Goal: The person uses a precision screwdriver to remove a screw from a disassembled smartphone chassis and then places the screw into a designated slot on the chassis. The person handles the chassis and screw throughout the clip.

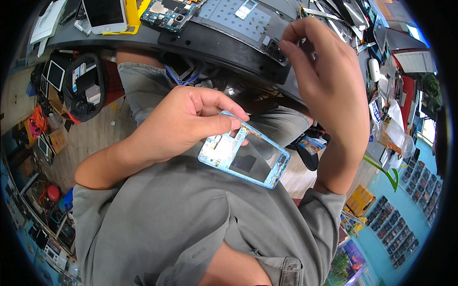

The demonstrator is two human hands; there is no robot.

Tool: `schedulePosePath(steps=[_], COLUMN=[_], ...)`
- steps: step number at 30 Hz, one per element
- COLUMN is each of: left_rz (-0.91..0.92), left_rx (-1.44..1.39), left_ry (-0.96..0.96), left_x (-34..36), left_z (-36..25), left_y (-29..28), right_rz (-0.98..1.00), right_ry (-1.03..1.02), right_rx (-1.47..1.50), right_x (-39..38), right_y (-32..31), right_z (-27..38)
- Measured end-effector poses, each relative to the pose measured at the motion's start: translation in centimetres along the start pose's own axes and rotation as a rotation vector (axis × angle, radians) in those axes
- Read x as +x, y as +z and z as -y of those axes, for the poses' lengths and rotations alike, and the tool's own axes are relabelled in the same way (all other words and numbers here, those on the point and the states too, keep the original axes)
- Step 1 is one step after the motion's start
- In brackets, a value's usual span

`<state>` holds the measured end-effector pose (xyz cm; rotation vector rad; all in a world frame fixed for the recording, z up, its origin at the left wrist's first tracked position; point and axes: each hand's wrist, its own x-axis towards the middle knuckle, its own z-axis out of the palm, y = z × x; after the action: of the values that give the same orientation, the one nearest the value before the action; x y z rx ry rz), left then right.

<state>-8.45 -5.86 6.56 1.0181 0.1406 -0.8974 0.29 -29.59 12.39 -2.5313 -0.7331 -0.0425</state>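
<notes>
In my left hand [188, 117] is a light blue phone frame [222, 152], pinched at its upper edge between thumb and fingers. The frame hangs tilted in front of my shirt, with metal plating at one end and a large opening showing a dark patch. My right hand [329, 76] is raised over the right end of a black work platform [205, 50]. Its thumb and forefinger are drawn close together beside a small dark camera-like part [274, 49]. Whatever may be between those fingertips is too small or hidden to see.
On the platform's grey-blue perforated pad [214, 14] lie a small silver plate [244, 9] and several tiny screws. A circuit board [171, 13] and a white phone [102, 16] stand to the left. Loose tools and strips crowd the far right. A dark bin [86, 95] holds discarded parts.
</notes>
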Motion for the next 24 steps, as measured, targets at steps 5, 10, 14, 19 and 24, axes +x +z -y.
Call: schedulePosePath(steps=[5,10,14,19,24], left_rz=[0.010,-0.015,-0.024,-0.020,-0.040], left_rx=[0.030,0.039,0.038,0.076,0.119], left_ry=[0.003,-0.003,0.001,0.045,0.042], left_x=[0.1,0.3,0.5,0.6,0.3], left_z=[-0.2,-0.1,0.1,0.2,-0.1], left_y=[-0.1,-0.1,0.0,0.0,0.2], right_rz=[-0.026,-0.026,-0.038,-0.043,-0.050], right_ry=[-0.067,-0.134,-0.231,-0.240,-0.248], right_rx=[0.158,0.182,0.088,0.010,-0.027], right_x=[-4.2,-7.8,-9.4,-10.1,-10.1], right_y=[-0.4,1.1,1.8,2.1,2.3], right_z=[1.2,2.1,2.1,2.6,2.8])
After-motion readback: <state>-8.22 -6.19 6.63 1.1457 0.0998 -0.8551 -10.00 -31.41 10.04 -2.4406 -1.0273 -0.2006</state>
